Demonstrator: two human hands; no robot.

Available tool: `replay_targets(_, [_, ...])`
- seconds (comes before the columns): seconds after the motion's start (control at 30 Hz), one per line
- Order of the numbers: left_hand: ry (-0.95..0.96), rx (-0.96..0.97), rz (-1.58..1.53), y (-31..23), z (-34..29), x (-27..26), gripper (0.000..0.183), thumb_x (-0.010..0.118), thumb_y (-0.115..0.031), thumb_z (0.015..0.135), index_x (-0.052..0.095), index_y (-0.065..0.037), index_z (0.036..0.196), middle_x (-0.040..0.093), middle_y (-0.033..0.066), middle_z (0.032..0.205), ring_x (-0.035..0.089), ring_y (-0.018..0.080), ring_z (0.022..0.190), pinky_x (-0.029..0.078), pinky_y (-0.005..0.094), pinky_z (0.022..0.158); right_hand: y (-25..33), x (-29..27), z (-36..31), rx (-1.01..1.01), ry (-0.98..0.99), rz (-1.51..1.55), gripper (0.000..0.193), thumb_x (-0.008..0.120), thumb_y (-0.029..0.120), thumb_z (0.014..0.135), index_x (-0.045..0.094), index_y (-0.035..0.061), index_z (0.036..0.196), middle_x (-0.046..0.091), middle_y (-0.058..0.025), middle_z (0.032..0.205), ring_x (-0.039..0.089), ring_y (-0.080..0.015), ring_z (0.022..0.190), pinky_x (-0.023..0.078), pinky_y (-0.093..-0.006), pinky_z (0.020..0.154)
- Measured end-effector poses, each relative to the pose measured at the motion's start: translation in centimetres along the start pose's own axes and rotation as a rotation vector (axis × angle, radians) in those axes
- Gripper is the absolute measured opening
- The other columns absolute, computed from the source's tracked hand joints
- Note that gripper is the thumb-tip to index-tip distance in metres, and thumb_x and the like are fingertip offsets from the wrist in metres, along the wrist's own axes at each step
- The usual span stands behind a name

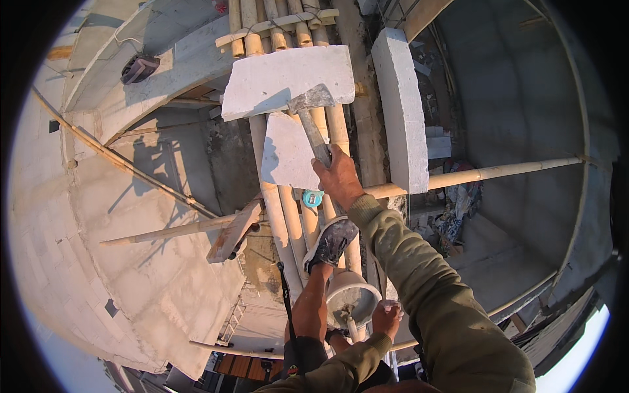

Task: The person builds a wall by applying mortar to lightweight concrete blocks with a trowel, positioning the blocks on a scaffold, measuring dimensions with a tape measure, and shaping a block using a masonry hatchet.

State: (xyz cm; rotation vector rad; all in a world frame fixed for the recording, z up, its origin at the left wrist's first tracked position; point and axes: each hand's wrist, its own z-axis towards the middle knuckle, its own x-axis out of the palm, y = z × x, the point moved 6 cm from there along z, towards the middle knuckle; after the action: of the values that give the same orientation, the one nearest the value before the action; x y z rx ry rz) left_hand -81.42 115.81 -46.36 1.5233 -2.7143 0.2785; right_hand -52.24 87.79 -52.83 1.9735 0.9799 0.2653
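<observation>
My right hand (339,177) is closed around the handle of a dusty grey hatchet (312,99) with a broad, flared head. That head lies over the lower edge of a large white block (282,75); whether it touches cannot be told. Just below is a smaller, angular piece of white block (286,157), left of the handle. My left hand (386,319) is closed beside the right rim of a mortar bucket (341,280), with something small and pale at its fingers that I cannot make out. A teal tape measure (312,198) lies below the smaller piece.
Bamboo poles (277,219) form the narrow platform under the blocks and my shoe (333,243). A tall white block (401,111) stands on the wall at right. Deep drops open on both sides. A bamboo pole (511,171) crosses at right, a wooden plank (234,230) at left.
</observation>
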Motion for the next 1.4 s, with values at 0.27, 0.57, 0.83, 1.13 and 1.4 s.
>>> replay_targets(0.27, [0.013, 0.017, -0.015, 0.0, 0.4, -0.5, 0.012, 0.063, -0.007, 0.094, 0.06, -0.002, 0.104, 0.064, 0.008, 0.087, 0.065, 0.0179, 0.076, 0.054, 0.0319, 0.067, -1.0, -4.9, 5.4, -0.406, -0.365, -0.259, 0.041, 0.066, 0.017, 0.093, 0.062, -0.0064, 0.127, 0.067, -0.0233, 0.096, 0.067, -0.0384, 0.093, 0.054, -0.0458, 0.085])
replay_targets(0.57, [0.059, -0.115, -0.069, 0.1, 1.1, -1.3, 0.008, 0.06, -0.008, 0.1, 0.058, -0.003, 0.106, 0.063, 0.0073, 0.094, 0.064, 0.0175, 0.078, 0.054, 0.03, 0.072, -18.4, -26.2, -3.8, 0.043, -0.967, -0.472, 0.019, 0.062, 0.008, 0.089, 0.064, -0.0006, 0.106, 0.071, -0.0221, 0.099, 0.069, -0.0402, 0.094, 0.053, -0.0473, 0.083])
replay_targets(0.83, [0.054, -0.165, 0.105, -0.3, 0.1, 0.0, 0.012, 0.058, -0.008, 0.097, 0.059, 0.004, 0.099, 0.062, 0.0091, 0.088, 0.064, 0.0176, 0.077, 0.053, 0.0295, 0.069, -36.4, -21.5, -14.1, 0.506, -0.868, -0.319, 0.047, 0.076, 0.004, 0.078, 0.051, 0.0009, 0.118, 0.069, -0.0183, 0.104, 0.069, -0.0346, 0.093, 0.053, -0.0452, 0.078])
replay_targets(1.13, [0.08, -0.168, 0.277, 0.2, 1.4, -2.0, 0.01, 0.058, -0.005, 0.099, 0.054, 0.004, 0.101, 0.057, 0.01, 0.088, 0.062, 0.0186, 0.073, 0.057, 0.035, 0.068, -29.1, -17.8, -14.1, 0.359, -0.802, -0.158, 0.12, 0.094, 0.018, 0.069, 0.016, 0.0039, 0.16, 0.043, -0.0225, 0.135, 0.057, -0.0391, 0.112, 0.051, -0.0451, 0.099])
replay_targets(1.4, [0.057, -0.198, 0.401, 2.2, 2.4, -3.4, 0.02, 0.059, -0.006, 0.101, 0.052, 0.007, 0.116, 0.062, 0.0165, 0.1, 0.072, 0.0308, 0.09, 0.063, 0.0436, 0.084, -25.2, -20.0, -12.0, 0.175, -0.776, -0.281, 0.123, 0.095, 0.021, 0.067, 0.016, 0.0078, 0.161, 0.04, -0.0228, 0.137, 0.051, -0.0418, 0.123, 0.05, -0.0465, 0.099])
